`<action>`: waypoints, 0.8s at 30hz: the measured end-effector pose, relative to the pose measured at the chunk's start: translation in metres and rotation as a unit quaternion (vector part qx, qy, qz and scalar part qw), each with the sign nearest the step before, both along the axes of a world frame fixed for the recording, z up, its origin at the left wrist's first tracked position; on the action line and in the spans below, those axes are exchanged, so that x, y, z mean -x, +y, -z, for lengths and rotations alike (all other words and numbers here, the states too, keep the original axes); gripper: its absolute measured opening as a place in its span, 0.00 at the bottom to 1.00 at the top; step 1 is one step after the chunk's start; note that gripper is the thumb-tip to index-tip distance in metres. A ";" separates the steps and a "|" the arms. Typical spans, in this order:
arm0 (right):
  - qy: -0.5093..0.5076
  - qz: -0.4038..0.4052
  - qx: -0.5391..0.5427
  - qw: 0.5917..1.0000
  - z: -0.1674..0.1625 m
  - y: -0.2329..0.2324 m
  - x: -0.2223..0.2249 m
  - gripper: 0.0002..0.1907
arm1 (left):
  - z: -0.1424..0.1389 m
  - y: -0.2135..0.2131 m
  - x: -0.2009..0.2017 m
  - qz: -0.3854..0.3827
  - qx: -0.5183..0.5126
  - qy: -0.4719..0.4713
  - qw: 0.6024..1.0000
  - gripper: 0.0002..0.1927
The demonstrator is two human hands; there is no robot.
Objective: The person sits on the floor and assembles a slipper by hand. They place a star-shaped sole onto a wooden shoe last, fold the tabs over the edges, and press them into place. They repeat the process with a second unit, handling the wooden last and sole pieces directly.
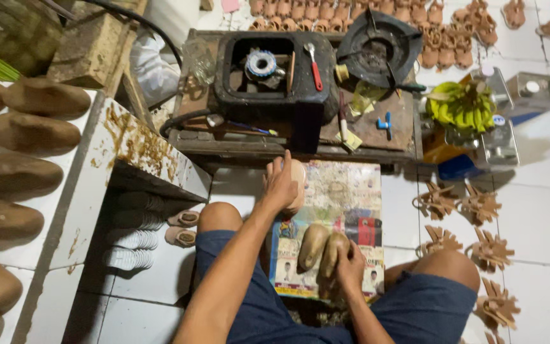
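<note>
On the printed sheet (345, 191) between the knees: left hand (279, 185) wraps a pale sole (298, 181); right hand (350, 264) clasps two brown wooden shoe forms (321, 247). Sole probably light, bendy—hold by edges. Forms look hard, heavy, smooth; grip mid-body.

A bunch of green bananas (461, 107) lies beside a black gas burner (377, 48).

Low workbench (288, 143) blocks ahead; bare floor tiles (542, 216) open rightward.
</note>
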State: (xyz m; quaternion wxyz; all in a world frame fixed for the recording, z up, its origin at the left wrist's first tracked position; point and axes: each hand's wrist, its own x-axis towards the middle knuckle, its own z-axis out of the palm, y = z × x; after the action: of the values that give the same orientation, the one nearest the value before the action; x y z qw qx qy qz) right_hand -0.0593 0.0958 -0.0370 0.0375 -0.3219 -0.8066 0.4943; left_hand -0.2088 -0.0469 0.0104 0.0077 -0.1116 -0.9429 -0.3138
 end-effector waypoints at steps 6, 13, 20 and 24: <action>0.070 0.010 -0.163 0.984 0.007 0.006 0.007 0.30 | -0.005 -0.012 0.036 0.062 0.132 -0.167 0.975 0.40; 0.123 -0.053 0.056 0.989 -0.005 -0.003 0.035 0.22 | 0.016 -0.029 0.046 0.106 -0.144 -0.186 0.966 0.37; 0.086 -0.114 0.284 0.948 -0.002 -0.020 0.090 0.12 | -0.006 -0.006 0.060 0.071 -0.455 -0.276 0.844 0.31; 0.149 -0.068 0.345 0.924 -0.003 -0.001 0.103 0.17 | -0.044 0.007 0.129 -0.101 -0.200 0.199 0.954 0.22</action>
State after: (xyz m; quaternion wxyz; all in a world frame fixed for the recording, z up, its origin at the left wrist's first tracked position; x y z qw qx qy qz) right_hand -0.1621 0.0947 -0.0341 0.0104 -0.1818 -0.5911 0.7858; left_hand -0.3382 -0.0404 0.0541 0.2493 -0.0726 -0.8465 -0.4648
